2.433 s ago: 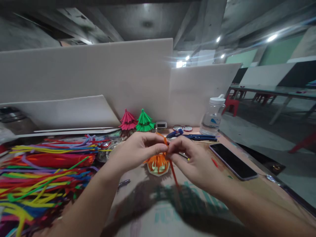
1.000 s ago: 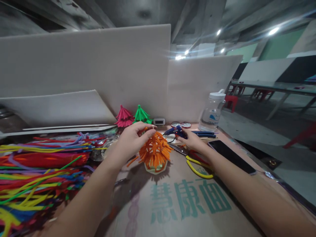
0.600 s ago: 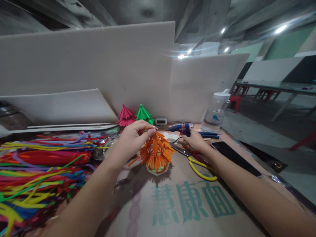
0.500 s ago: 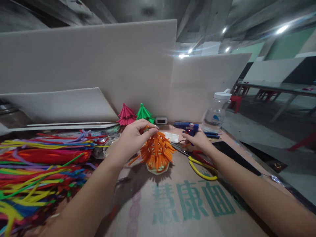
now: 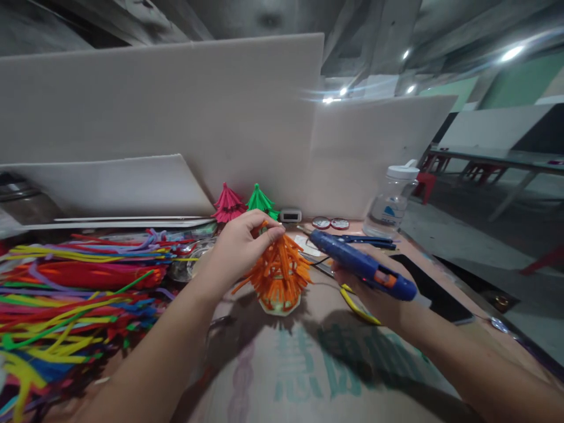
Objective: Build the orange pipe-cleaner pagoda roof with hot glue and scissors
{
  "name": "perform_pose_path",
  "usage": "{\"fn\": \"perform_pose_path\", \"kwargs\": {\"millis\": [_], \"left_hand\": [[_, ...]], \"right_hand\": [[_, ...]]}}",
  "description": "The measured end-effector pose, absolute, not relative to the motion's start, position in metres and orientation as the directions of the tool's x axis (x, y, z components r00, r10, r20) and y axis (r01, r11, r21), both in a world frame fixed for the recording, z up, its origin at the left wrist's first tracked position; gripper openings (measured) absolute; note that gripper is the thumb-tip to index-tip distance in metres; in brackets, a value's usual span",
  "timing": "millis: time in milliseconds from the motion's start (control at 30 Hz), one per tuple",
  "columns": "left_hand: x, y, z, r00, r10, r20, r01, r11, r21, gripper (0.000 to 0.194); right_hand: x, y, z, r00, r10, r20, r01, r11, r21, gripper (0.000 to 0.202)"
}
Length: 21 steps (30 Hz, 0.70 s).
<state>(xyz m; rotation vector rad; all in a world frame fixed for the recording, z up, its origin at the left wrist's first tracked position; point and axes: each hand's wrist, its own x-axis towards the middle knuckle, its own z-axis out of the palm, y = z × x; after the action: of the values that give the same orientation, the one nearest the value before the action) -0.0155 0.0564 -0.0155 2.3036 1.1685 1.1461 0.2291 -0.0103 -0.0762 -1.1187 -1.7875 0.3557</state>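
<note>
An orange pipe-cleaner tree (image 5: 284, 273) stands on a pale base in the middle of the table. My left hand (image 5: 244, 244) closes in a pinch at its tip, with the thumb and forefinger hiding part of the top. In my right hand (image 5: 368, 285) is a blue glue gun (image 5: 355, 258), held above the table just right of the tree. Its nozzle points up and left towards my left hand, apart from the tree. Yellow-handled pliers (image 5: 356, 305) lie partly hidden beneath my right hand.
Many coloured pipe cleaners (image 5: 79, 311) cover the left side. Behind stand a pink tree (image 5: 229, 204), a green tree (image 5: 259, 201) and a small display device (image 5: 291, 215). To the right are a water bottle (image 5: 390, 202) and a black phone (image 5: 436, 288). White boards (image 5: 154, 117) rise at the back.
My right hand has lifted the glue gun from the back of the table and brought it nearer, turning it. Two round red-rimmed items now show behind. My left hand stays at the orange tree's tip.
</note>
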Motion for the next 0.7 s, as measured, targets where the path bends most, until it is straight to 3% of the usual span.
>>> {"fn": "perform_pose_path", "kwargs": {"millis": [267,700], "left_hand": [[-0.0170,0.0585,-0.0178,0.407,0.769,0.493,0.512,-0.639,0.574,0.024],[-0.0115,0.0514,-0.0157,0.413,0.741,0.529,0.509,-0.670,0.541,0.020]], "right_hand": [[0.2281,-0.0134,-0.0768,-0.234,0.846,0.480,0.514,0.526,-0.677,0.023],[0.2243,-0.0148,-0.0850,-0.156,0.830,0.535,0.599,0.510,-0.617,0.027]]}}
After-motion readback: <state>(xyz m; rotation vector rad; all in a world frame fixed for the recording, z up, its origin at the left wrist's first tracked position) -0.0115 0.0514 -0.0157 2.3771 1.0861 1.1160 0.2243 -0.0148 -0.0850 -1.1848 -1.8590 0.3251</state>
